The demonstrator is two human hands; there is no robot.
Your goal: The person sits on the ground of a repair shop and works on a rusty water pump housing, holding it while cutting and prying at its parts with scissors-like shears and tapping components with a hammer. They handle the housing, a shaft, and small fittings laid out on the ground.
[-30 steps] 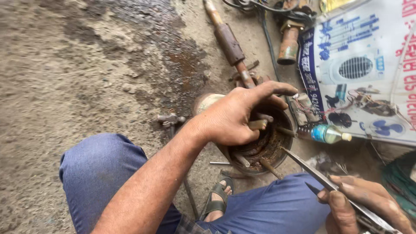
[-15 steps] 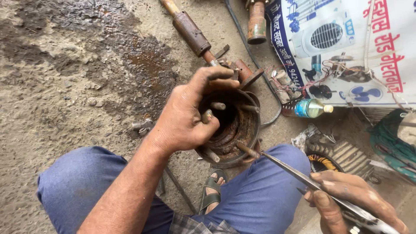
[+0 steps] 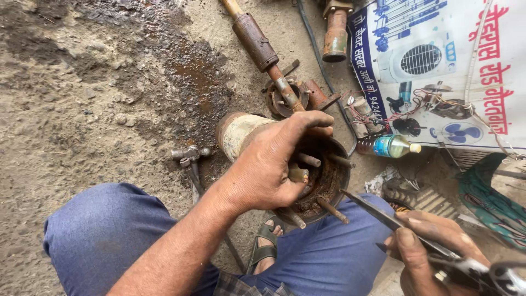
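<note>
Left hand (image 3: 268, 164) is gripping the rim of the rusty motor housing (image 3: 323, 186), fingers curling inside among its studs. Housing is lying on the ground between the knees. Right hand (image 3: 433, 246), just right of housing, is clamping long-nose pliers (image 3: 394, 222), tip near the rim.

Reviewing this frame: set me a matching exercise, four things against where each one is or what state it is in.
Things:
1. left hand
2. right hand
3. plastic bottle
4. rusty shaft

Places or states:
A. lying on its side beside the printed banner
B. gripping long-nosed pliers
C. fingers inside the rusty round housing
D. stretched across the ground above the housing

Pairs: 1-C, 2-B, 3-A, 4-D
</note>
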